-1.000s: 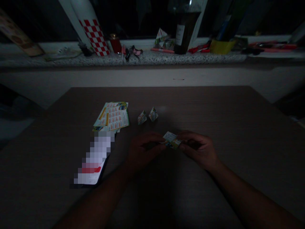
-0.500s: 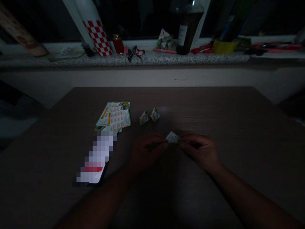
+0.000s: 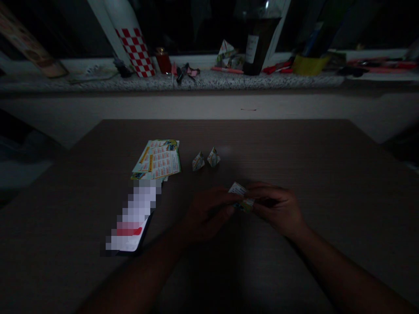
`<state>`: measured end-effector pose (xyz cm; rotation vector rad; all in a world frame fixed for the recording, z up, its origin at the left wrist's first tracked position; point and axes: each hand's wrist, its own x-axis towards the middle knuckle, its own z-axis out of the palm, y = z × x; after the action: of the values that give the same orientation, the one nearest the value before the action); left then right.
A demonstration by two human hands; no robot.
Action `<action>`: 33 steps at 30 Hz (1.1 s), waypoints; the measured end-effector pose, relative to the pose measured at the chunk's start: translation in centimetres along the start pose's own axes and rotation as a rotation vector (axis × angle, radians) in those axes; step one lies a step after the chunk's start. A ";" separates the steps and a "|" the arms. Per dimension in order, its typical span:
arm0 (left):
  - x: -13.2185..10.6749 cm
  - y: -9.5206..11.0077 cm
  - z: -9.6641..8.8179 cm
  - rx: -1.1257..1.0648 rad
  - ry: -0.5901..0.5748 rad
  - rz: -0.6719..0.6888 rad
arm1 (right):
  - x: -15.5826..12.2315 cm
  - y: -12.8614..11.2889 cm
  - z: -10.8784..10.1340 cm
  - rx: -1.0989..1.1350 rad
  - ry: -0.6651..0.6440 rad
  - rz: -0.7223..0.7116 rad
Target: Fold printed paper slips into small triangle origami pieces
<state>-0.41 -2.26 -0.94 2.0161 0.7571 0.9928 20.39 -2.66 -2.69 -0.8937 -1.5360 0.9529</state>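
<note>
paper piece (image 3: 237, 188); folded; white and green

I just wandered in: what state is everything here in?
Small paper: folded, held.
Left hand: fingers closed on it.
Right hand: fingers closed on it.
Left folded piece, right folded piece: folded, on the table.
Printed sheets: flat, overlapping.
Phone: face up, screen lit.
Checkered bottle: upright.
Dark bottle: upright.

Small folded paper piece (image 3: 237, 189): white with dark print above, green and yellow below. Flat rectangular paper sheets (image 3: 162, 160): white, with rows of orange-red print, yellow strips and green edges. Flat brown worktop (image 3: 294, 150): fine streaks (faint). White bottle-shaped container (image 3: 135, 50): red-and-white checks, lower part. Stone sill (image 3: 209, 80): black-and-white speckle.
</note>
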 end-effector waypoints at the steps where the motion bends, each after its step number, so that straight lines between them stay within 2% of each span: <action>1: 0.0 -0.1 0.0 0.007 -0.009 0.009 | 0.0 0.0 0.0 -0.007 -0.001 -0.007; 7: 0.2 -0.1 -0.1 0.014 -0.033 0.062 | 0.1 -0.1 0.0 -0.041 -0.008 -0.032; 11: 0.0 -0.5 0.2 0.051 0.085 0.083 | 0.1 -0.2 -0.1 -0.046 0.007 -0.025; 17: 0.0 -0.7 0.5 0.050 0.296 -0.033 | 0.1 -0.3 0.0 -0.032 0.058 -0.004; 24: 0.3 0.1 1.6 -0.036 0.365 -0.204 | -0.1 -0.4 0.9 -0.021 0.143 0.047; 27: 0.3 0.2 2.4 -0.101 0.436 -0.286 | -0.3 -0.5 1.4 0.003 0.219 0.102; 33: 0.4 0.2 3.0 -0.197 0.485 -0.382 | -0.3 -0.6 2.1 0.046 0.319 0.222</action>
<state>2.31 -3.16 -1.84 1.4008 1.1959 1.2787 18.37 -3.44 -2.46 -1.1408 -1.1565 0.9458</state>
